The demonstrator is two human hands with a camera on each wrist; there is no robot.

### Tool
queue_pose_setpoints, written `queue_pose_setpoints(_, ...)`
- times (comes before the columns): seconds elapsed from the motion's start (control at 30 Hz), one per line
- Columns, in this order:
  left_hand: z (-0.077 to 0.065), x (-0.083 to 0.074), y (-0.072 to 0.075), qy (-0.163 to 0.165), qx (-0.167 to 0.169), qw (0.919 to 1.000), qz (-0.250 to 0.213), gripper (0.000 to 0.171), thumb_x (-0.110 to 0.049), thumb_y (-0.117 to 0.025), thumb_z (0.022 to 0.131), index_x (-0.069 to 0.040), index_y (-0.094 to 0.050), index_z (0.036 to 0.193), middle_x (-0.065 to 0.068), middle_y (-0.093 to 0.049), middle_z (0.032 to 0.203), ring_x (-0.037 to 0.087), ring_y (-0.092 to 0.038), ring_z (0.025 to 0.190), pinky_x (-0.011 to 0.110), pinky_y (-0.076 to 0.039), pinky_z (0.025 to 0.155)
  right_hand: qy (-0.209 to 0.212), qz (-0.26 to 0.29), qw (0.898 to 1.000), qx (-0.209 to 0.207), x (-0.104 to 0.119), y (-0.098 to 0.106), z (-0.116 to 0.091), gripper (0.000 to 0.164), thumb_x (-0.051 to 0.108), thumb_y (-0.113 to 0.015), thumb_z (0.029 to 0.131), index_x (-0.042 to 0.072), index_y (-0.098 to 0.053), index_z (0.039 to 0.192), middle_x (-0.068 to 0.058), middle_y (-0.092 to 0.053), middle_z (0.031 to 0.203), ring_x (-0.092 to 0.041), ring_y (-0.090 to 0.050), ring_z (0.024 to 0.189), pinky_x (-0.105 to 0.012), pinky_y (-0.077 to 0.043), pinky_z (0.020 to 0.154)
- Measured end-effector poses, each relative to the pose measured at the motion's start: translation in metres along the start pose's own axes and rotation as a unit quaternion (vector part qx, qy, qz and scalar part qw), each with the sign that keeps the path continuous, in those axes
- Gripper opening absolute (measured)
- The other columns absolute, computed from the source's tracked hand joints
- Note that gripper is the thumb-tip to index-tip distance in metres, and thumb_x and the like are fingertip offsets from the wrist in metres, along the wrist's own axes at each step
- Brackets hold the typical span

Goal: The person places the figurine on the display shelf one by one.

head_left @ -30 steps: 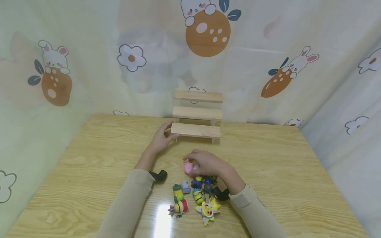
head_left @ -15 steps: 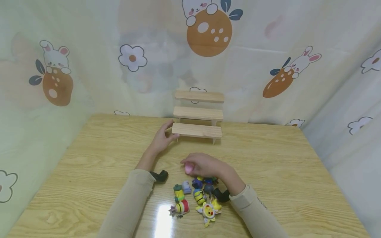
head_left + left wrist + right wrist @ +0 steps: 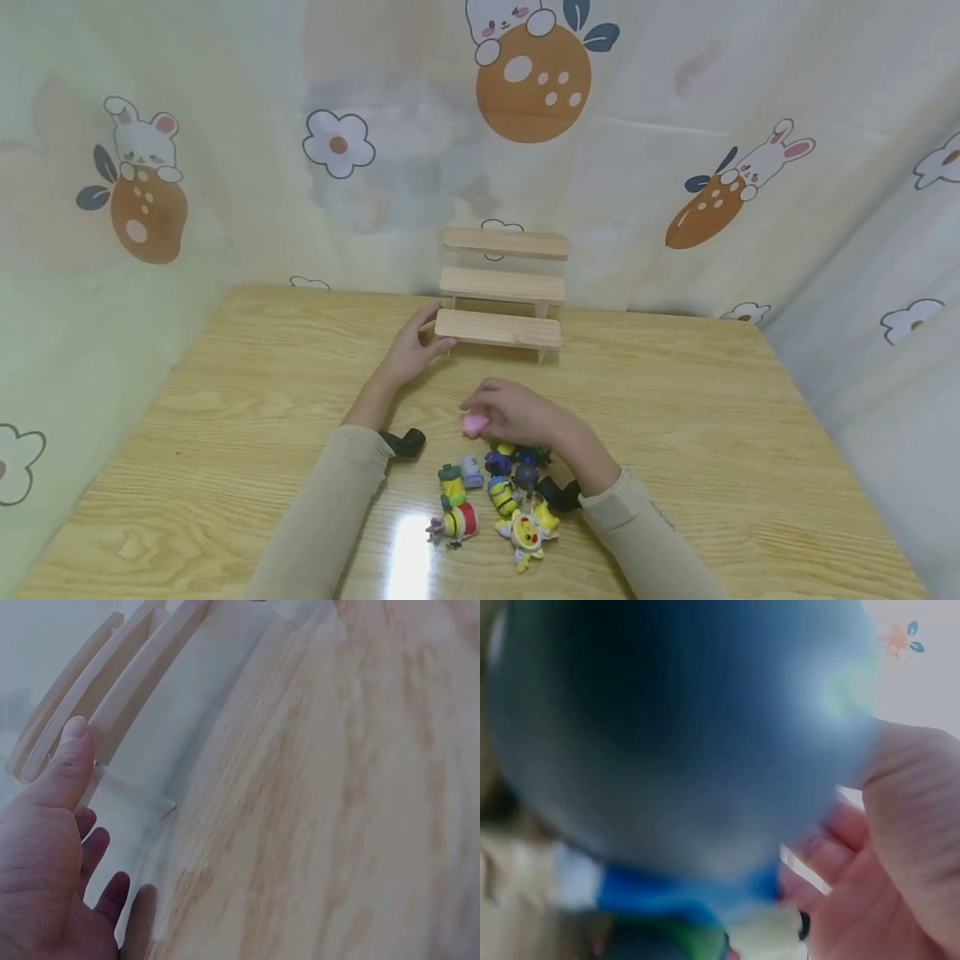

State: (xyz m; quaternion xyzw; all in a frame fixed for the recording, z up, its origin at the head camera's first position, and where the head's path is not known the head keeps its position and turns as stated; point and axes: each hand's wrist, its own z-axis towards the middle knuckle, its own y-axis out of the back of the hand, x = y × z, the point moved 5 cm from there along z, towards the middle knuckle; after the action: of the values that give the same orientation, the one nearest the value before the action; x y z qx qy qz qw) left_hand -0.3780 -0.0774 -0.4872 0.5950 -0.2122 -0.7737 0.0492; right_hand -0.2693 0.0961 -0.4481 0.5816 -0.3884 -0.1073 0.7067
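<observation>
In the head view my left hand (image 3: 408, 354) rests at the left end of the lowest step of a small three-tier wooden display stand (image 3: 498, 327). The left wrist view shows the straight thumb against that end, with the other fingers loosely spread below. My right hand (image 3: 517, 412) pinches a small pink toy figure (image 3: 474, 424) just in front of the stand, beyond the other toys; the palm side and part of the toy are hidden. In the right wrist view a dark, rounded toy (image 3: 682, 735), blurred and very close, covers much of the hand.
Several toy figures lie in a cluster nearer me: a yellow-and-green one (image 3: 452, 486), a red-and-yellow one (image 3: 457, 522), a blue-and-yellow one (image 3: 502, 495) and a white-and-yellow one (image 3: 526, 533). A patterned curtain (image 3: 390, 208) hangs right behind the wooden table (image 3: 712, 433).
The pink toy has turned between my right fingers, and that hand dipped slightly, then rose again. My left hand stays at the stand. The head view has shifted a little.
</observation>
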Motion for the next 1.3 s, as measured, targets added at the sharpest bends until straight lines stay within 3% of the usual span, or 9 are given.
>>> queue_pose_setpoints(0.23,0.000,0.001,0.000,-0.003,0.002,1.0000,-0.004,0.079,-0.036,-0.068,0.086,-0.009,-0.029,0.148,0.009,-0.034,0.152,0.028,-0.033,0.139,0.048,-0.030,0.113,-0.043,-0.021,0.998,-0.036,0.007,-0.005,0.004,0.056,0.037,-0.073,0.083,0.011,-0.057,0.130,-0.002,-0.056,0.103,-0.005,-0.051,0.074,-0.017,-0.048,0.065)
queue_pose_setpoints(0.3,0.000,0.001,0.000,-0.003,0.001,1.0000,-0.007,0.079,-0.037,-0.068,0.086,-0.010,-0.029,0.148,0.009,-0.034,0.152,0.028,-0.033,0.139,0.047,-0.030,0.114,-0.043,-0.026,0.998,-0.027,0.008,-0.005,0.003,0.060,0.034,-0.075,0.081,0.013,-0.054,0.133,-0.002,-0.054,0.108,-0.006,-0.052,0.079,-0.019,-0.048,0.069)
queue_pose_setpoints(0.4,0.000,0.001,0.000,-0.004,0.003,1.0000,-0.008,0.079,-0.038,-0.068,0.086,-0.010,-0.029,0.149,0.008,-0.034,0.152,0.027,-0.032,0.140,0.047,-0.029,0.114,-0.018,-0.027,0.999,-0.005,0.009,-0.003,0.001,0.057,0.023,-0.075,0.081,0.015,-0.054,0.134,-0.007,-0.052,0.126,-0.016,-0.057,0.101,-0.030,-0.051,0.087)
queue_pose_setpoints(0.5,-0.001,0.000,-0.001,-0.005,0.006,1.0000,-0.003,0.080,-0.040,-0.068,0.086,-0.011,-0.028,0.149,0.007,-0.033,0.152,0.027,-0.031,0.140,0.047,-0.029,0.114,0.022,-0.024,0.999,0.031,0.010,-0.003,0.000,0.051,0.010,-0.068,0.083,0.014,-0.056,0.132,-0.009,-0.045,0.142,-0.025,-0.048,0.126,-0.039,-0.043,0.105)
queue_pose_setpoints(0.57,-0.001,0.000,-0.001,-0.003,0.009,1.0000,0.001,0.080,-0.041,-0.067,0.086,-0.012,-0.028,0.149,0.006,-0.032,0.153,0.027,-0.030,0.141,0.047,-0.029,0.114,0.042,-0.019,0.997,0.055,0.011,-0.007,0.000,0.048,0.004,-0.062,0.086,0.013,-0.057,0.132,-0.009,-0.043,0.145,-0.025,-0.045,0.132,-0.038,-0.039,0.109)
queue_pose_setpoints(0.7,-0.001,0.000,-0.001,-0.002,0.010,0.9999,0.004,0.078,-0.041,-0.067,0.086,-0.016,-0.028,0.149,0.006,-0.032,0.153,0.026,-0.030,0.141,0.046,-0.029,0.115,0.069,-0.019,0.996,0.054,0.013,-0.012,0.003,0.041,0.000,-0.056,0.090,0.011,-0.059,0.130,-0.010,-0.049,0.140,-0.026,-0.048,0.129,-0.038,-0.041,0.108)
queue_pose_setpoints(0.83,-0.001,0.000,0.000,0.000,0.004,1.0000,0.006,0.074,-0.036,-0.067,0.087,-0.015,-0.030,0.148,0.008,-0.035,0.151,0.027,-0.030,0.141,0.047,-0.029,0.115,0.076,-0.030,0.996,0.021,0.018,-0.011,0.004,0.033,0.010,-0.062,0.091,0.010,-0.063,0.124,-0.011,-0.056,0.131,-0.023,-0.057,0.117,-0.034,-0.048,0.100)
queue_pose_setpoints(1.03,0.000,0.001,0.001,-0.004,-0.006,0.9998,0.017,0.071,-0.031,-0.067,0.088,-0.012,-0.032,0.147,0.010,-0.038,0.150,0.027,-0.033,0.139,0.047,-0.030,0.114,0.045,-0.032,0.998,-0.005,0.022,-0.008,0.003,0.040,0.020,-0.070,0.086,0.007,-0.062,0.123,-0.009,-0.058,0.123,-0.020,-0.059,0.106,-0.033,-0.051,0.093)
queue_pose_setpoints(1.3,-0.002,0.002,0.001,-0.008,-0.008,0.9999,0.012,0.075,-0.032,-0.069,0.087,-0.013,-0.031,0.148,0.011,-0.039,0.149,0.028,-0.034,0.138,0.047,-0.031,0.113,0.035,-0.050,0.998,-0.007,0.021,-0.005,0.001,0.038,0.021,-0.072,0.085,0.008,-0.064,0.120,-0.007,-0.058,0.121,-0.020,-0.059,0.109,-0.034,-0.050,0.095)
